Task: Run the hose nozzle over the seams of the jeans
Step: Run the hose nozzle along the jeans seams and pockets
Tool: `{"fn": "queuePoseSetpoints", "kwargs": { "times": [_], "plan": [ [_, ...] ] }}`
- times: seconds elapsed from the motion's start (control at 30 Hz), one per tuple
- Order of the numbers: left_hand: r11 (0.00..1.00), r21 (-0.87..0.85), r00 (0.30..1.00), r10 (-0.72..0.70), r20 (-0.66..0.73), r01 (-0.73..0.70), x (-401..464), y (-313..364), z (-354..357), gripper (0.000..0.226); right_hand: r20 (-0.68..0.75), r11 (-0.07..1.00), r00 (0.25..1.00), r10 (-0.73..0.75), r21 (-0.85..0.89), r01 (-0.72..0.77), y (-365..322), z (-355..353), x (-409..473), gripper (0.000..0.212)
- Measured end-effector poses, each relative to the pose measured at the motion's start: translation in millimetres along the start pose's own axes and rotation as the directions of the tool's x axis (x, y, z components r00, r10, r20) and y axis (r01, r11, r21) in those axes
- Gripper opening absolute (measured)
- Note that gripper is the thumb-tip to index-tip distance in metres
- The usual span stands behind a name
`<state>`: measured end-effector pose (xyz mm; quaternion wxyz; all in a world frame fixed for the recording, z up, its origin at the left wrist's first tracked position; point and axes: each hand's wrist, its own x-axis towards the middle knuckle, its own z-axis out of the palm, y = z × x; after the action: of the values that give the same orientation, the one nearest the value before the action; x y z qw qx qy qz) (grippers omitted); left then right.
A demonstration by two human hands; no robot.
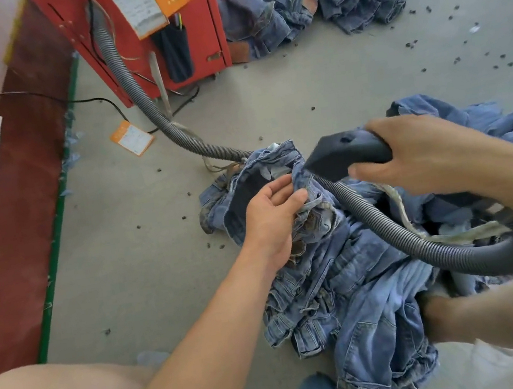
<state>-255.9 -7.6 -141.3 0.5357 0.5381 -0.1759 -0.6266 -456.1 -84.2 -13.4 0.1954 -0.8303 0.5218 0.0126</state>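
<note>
Jeans (341, 261), soft and limp, bunch under the left hand (271, 215) pinching a seam, while the right hand (422, 153) grips the rigid hose nozzle (339, 155).

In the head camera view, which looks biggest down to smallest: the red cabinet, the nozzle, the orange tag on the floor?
1. Red cabinet, though the frame cuts it off.
2. Nozzle, which sits nearer the camera, so its true size is unsure.
3. Orange tag.
</note>
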Motion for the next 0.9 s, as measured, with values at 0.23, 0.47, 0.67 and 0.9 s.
{"fn": "queuePoseSetpoints", "kwargs": {
  "times": [0.23, 0.47, 0.67, 0.9],
  "plan": [
    [0.984, -0.136, 0.993, -0.106, 0.047, 0.111, -5, 6, 3, 0.031, -0.021, 0.992, 0.992, 0.123, 0.044, -0.122, -9, 12, 18, 0.033],
    [0.917, -0.340, 0.971, -0.156, 0.180, 0.211, -10, 25, -6, 0.052, 0.067, 0.996, 0.997, 0.026, 0.083, -0.031, -13, 2, -1, 0.029],
    [0.862, -0.394, 0.913, -0.169, 0.372, 0.320, -11, 18, -10, 0.063, -0.048, 0.969, 0.978, 0.205, 0.150, -0.196, -5, 6, 19, 0.034],
    [0.830, -0.441, 0.895, -0.146, 0.421, 0.342, -10, 23, -6, 0.066, 0.149, 0.989, 0.989, -0.009, 0.150, -0.014, -4, -10, -8, 0.029]
  ]
}}
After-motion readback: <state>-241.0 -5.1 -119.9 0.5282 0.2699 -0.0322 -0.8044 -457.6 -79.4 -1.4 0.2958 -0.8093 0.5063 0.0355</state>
